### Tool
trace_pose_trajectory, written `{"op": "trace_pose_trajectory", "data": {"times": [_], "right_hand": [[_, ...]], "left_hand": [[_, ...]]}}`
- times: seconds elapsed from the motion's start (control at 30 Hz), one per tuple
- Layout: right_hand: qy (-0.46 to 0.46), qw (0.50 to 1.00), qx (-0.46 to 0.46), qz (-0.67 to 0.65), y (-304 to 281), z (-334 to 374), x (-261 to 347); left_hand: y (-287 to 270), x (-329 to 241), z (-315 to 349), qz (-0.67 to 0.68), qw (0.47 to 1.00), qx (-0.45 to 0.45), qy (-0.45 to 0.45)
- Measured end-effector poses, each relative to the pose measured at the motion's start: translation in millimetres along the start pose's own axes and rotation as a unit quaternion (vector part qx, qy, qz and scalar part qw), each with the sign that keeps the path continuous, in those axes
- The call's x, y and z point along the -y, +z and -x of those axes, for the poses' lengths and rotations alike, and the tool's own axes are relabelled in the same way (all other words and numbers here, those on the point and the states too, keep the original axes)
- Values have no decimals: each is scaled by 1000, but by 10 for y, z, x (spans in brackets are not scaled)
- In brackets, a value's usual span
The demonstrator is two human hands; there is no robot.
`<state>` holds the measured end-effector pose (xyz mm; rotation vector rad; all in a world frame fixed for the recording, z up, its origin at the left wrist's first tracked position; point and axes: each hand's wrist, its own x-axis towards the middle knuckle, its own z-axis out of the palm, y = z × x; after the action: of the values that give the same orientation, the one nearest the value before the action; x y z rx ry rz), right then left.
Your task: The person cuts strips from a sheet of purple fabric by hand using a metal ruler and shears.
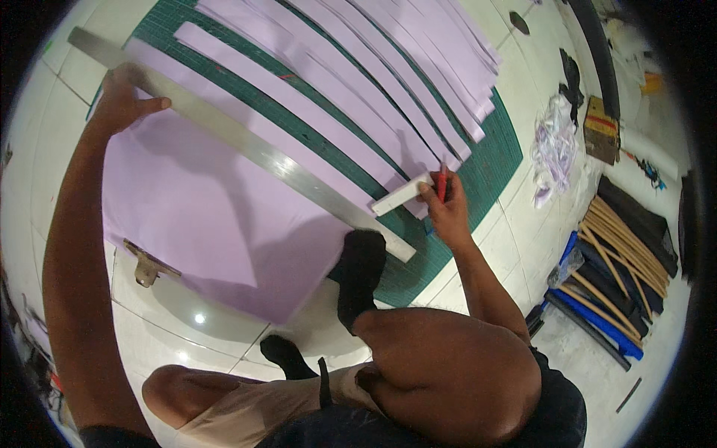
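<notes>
A long metal ruler [280, 160] lies slantwise across a lilac sheet [216, 224], from the far left to beside my sock. My left hand [121, 101] grips the ruler near its far-left end, thumb stuck out over the sheet. My right hand [448, 210] is closed on a slim red-handled tool [441, 184], whose tip I cannot make out, and a short white ruler-like strip [401, 197]. That strip touches the near end of a cut lilac strip [287, 104]. Several cut strips lie side by side on the green cutting mat [478, 213].
A metal bulldog clip [149, 265] grips the sheet's near edge. My socked foot [358, 276] rests at the ruler's near end. To the right are crumpled lilac scraps [554, 145] and a pile of wooden sticks [624, 246] on white floor tiles [515, 246].
</notes>
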<state>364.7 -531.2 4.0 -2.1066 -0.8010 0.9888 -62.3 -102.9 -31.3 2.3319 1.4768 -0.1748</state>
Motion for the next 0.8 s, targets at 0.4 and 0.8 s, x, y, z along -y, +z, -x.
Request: {"op": "trace_pose_trajectory", "data": {"times": [0.4,0.8], "right_hand": [[-40,998,-2,46,187,-30,-176],[-84,991,-12,100,232,-90,-217]], "left_hand": [[361,843,-448,-44,999,24,-8],[316,750,-486,-60,997,42,-13]]}}
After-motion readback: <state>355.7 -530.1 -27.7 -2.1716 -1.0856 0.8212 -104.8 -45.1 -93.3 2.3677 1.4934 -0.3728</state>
